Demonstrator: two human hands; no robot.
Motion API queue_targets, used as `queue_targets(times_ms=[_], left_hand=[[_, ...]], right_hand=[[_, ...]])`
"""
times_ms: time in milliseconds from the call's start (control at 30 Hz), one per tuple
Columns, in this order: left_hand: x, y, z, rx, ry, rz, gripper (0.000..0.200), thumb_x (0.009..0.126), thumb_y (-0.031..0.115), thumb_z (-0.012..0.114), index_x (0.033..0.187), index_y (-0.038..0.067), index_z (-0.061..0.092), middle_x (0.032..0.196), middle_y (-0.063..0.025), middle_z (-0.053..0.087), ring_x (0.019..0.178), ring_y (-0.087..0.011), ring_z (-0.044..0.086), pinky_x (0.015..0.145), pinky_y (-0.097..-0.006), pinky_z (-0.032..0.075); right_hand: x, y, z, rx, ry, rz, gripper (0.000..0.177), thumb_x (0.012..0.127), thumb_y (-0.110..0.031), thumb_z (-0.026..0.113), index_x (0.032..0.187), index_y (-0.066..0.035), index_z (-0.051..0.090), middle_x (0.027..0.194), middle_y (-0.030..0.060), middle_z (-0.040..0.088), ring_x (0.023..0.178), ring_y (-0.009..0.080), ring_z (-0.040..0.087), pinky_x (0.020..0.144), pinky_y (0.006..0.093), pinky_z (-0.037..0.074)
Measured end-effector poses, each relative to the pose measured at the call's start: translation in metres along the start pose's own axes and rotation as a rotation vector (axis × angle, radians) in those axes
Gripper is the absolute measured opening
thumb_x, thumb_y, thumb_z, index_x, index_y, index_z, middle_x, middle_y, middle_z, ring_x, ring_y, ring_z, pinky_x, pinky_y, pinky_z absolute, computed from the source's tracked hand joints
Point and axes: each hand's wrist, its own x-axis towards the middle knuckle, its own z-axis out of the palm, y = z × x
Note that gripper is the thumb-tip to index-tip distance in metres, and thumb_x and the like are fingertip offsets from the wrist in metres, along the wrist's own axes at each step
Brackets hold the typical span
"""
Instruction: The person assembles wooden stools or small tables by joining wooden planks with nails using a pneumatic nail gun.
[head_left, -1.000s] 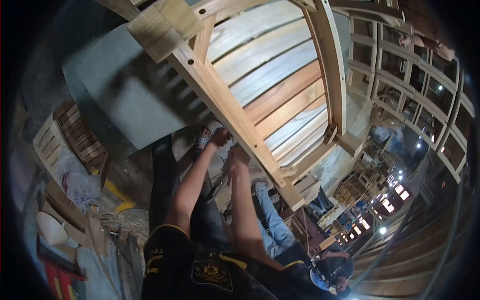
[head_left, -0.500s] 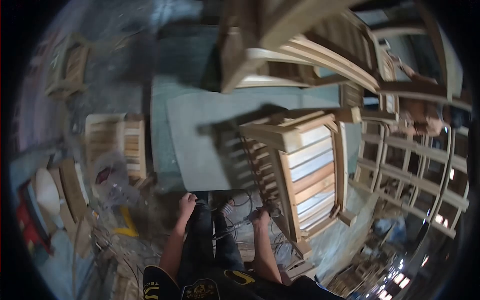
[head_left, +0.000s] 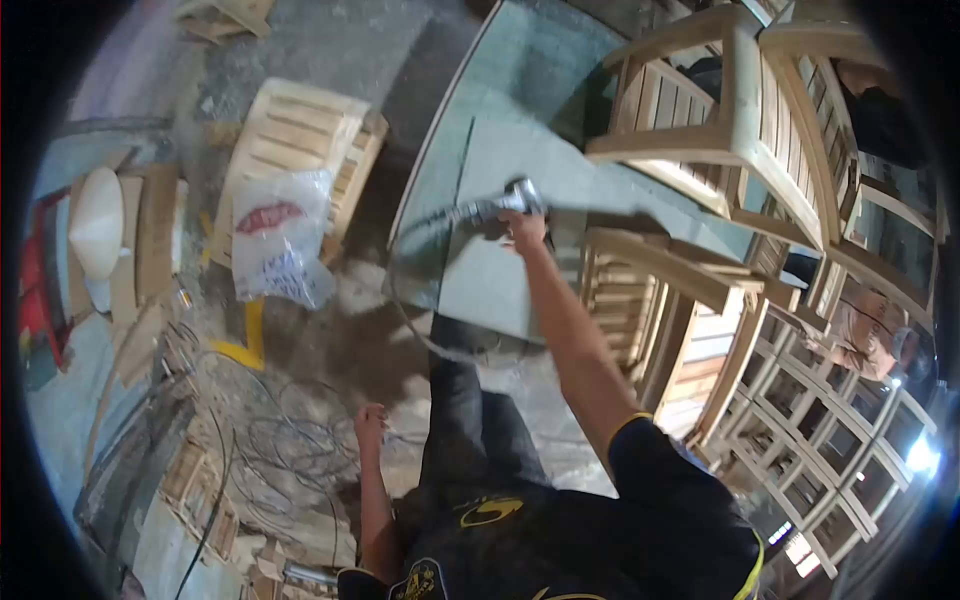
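Note:
My right hand (head_left: 524, 232), arm stretched forward, is closed around a silver air tool (head_left: 522, 195) over the board-topped table. From the tool a hose (head_left: 402, 312) runs left and loops down toward my legs; the working end is too small to make out. My left hand (head_left: 371, 420) hangs low beside my leg, its fingers loosely curled with nothing visible in them. To the right of my right forearm stands a slatted wooden furniture piece (head_left: 640, 300), apart from the tool. The grey-green tabletop (head_left: 490, 270) lies beneath my right hand.
Wooden chairs (head_left: 690, 140) stand at the upper right, with stacked frames (head_left: 810, 440) below. At left are a slatted wooden piece (head_left: 300, 130), a plastic bag (head_left: 285, 240) and a conical hat (head_left: 97, 225). Tangled hoses (head_left: 290, 440) cover the floor. Another person (head_left: 865, 335) is at far right.
My right hand has lifted the air tool from beside the furniture piece, forward and left over the table. My left hand has dropped away from my knee. The view has turned.

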Motion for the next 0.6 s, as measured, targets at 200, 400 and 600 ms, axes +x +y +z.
queue_targets(times_ms=[200,400,600], left_hand=[[-0.028,-0.096,0.006,-0.102,-0.055,-0.01,0.027,0.095,0.024,0.046,0.101,0.004,0.064,0.072,-0.0065,0.064,0.056,-0.0121,0.057,0.049,-0.0252,0.044],[-0.041,-0.087,0.065,0.022,-0.144,0.084,0.024,0.093,0.022,0.05,0.094,0.004,0.066,0.077,-0.0099,0.065,0.062,-0.0173,0.062,0.055,-0.0302,0.051],[-0.124,0.058,0.128,-0.24,-0.641,0.169,0.037,0.091,0.044,0.054,0.109,0.013,0.06,0.089,0.0009,0.067,0.072,-0.0068,0.057,0.061,-0.0241,0.045]], right_hand=[[-0.033,-0.049,-0.122,-2.31,0.242,0.298,0.057,0.074,-0.034,0.073,0.125,-0.012,0.061,0.138,0.0136,0.049,0.127,0.0437,0.04,0.092,0.0776,0.027],[-0.064,-0.051,-0.214,-1.993,0.2,-0.298,0.033,0.082,-0.026,0.067,0.11,-0.009,0.071,0.115,0.0105,0.067,0.103,0.0345,0.065,0.075,0.0548,0.055],[-0.338,-0.033,-0.365,-1.809,0.134,-0.617,0.046,0.07,-0.015,0.063,0.116,-0.013,0.06,0.09,0.0141,0.065,0.089,0.0333,0.066,0.068,0.0505,0.052]])
